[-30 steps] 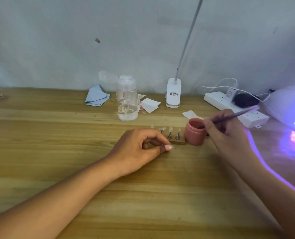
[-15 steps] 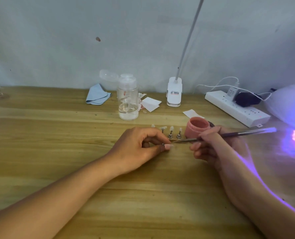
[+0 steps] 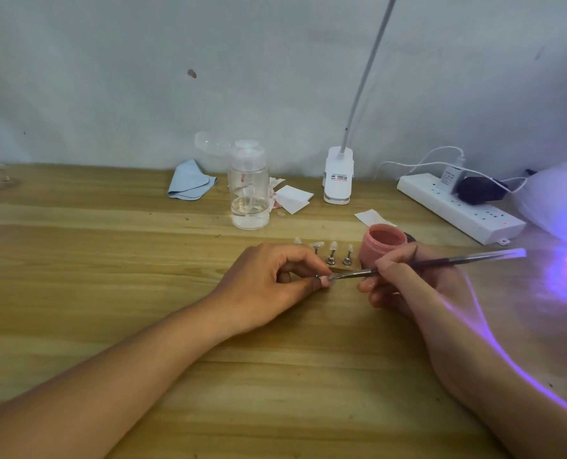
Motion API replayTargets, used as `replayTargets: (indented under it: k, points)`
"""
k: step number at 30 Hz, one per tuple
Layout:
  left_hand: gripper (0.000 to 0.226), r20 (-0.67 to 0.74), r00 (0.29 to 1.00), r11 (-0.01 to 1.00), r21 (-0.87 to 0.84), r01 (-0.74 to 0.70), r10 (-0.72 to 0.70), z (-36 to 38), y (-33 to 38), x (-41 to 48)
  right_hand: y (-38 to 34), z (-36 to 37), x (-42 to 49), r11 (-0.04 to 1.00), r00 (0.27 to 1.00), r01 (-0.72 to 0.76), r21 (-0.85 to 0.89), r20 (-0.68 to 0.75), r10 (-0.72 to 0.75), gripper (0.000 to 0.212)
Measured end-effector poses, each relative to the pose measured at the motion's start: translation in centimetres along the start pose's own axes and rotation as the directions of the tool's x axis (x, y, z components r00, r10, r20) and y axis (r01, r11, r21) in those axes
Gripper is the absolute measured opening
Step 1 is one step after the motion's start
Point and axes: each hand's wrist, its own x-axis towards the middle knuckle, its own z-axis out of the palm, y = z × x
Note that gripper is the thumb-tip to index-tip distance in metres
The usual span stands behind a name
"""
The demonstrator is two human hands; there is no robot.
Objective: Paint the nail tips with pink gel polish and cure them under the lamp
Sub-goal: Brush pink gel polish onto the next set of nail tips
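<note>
Left hand (image 3: 275, 279) rested on the light wooden table (image 3: 109, 260), thumb and forefinger pinching a small pink-coated nail tip on a metal stand (image 3: 324, 279). Right hand (image 3: 404, 283) gripped a slim long-handled brush (image 3: 474, 257) like a pen, and I read its bristle end as touching that tip. An open round pink gel jar (image 3: 384, 243) sat just behind the right hand's fingers. A row of pale nail tips on small metal stands (image 3: 331, 252) stood between the jar and the left hand. The white domed curing lamp (image 3: 553, 200) was at the far right edge, lit violet, well apart from the held tip. Along the wall I saw a clear pump bottle (image 3: 249, 193), a folded blue cloth (image 3: 191, 182), a white clip-lamp base (image 3: 338, 175) and a white power strip (image 3: 457, 210)
</note>
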Motion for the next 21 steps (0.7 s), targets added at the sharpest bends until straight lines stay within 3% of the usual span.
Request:
replayTargets:
  k: [10,18,21]
  points:
    - [0.017,0.007,1.000,0.995,0.101,-0.017,0.016,-0.04,0.00,-0.21,0.29,-0.13,0.08,1.000,0.999,0.028,-0.008,0.029,-0.028,0.010]
    - [0.010,0.001,1.000,0.994,0.106,-0.025,0.025,0.00,0.04,-0.19,0.14,-0.12,0.18,1.000,1.000,-0.004,0.007,-0.025,0.004,0.013]
    - [0.005,0.002,0.999,0.994,0.104,-0.036,0.036,0.02,0.00,-0.24,0.14,-0.05,0.21,0.996,0.993,0.080,0.046,-0.086,-0.076,0.020]
